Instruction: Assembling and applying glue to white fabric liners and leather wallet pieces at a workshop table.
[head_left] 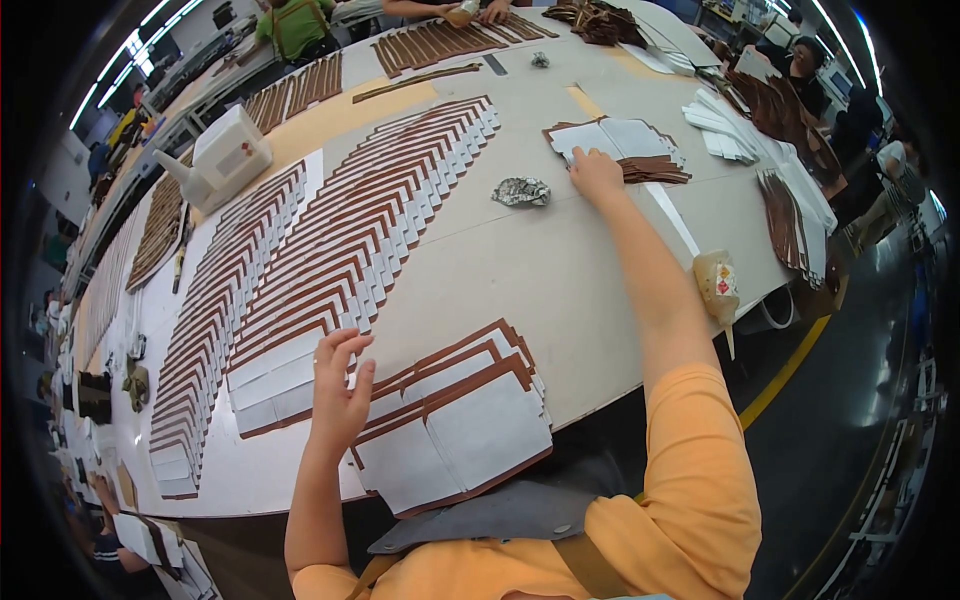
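Right, near stack of white-and-brown panels (455, 425) sits at the tabletop's (560, 270) front edge, fanned out, its lower corner overhanging the rim. Left hand (340, 385) rests on the stack's left side, fingers spread and raised, grip open, nothing clamped. Right hand (596, 176) is stretched far across, palm down on a second, smaller pile of the same panels (625, 145); fingers flat, grip open, pressing rather than holding.

Tabletop is pale, large, rounded at the near end. Left of the near stack, long overlapped rows of panels (340, 240) run diagonally toward the far side; more rows beyond them. Crumpled foil wad (521, 191) lies just left of the right hand, apart from it. White lidded container (225, 155) stands at the far left. A plastic bottle (717, 285) sits at the right rim, beside the right forearm.

Free surface: a bare strip between the two arms, from the near stack up to the foil. Right edge is crowded with more stacks (790, 215). Other people work at the far end and right side. Room is a workshop, ceiling strip lights, dark floor with a yellow line (790, 365)
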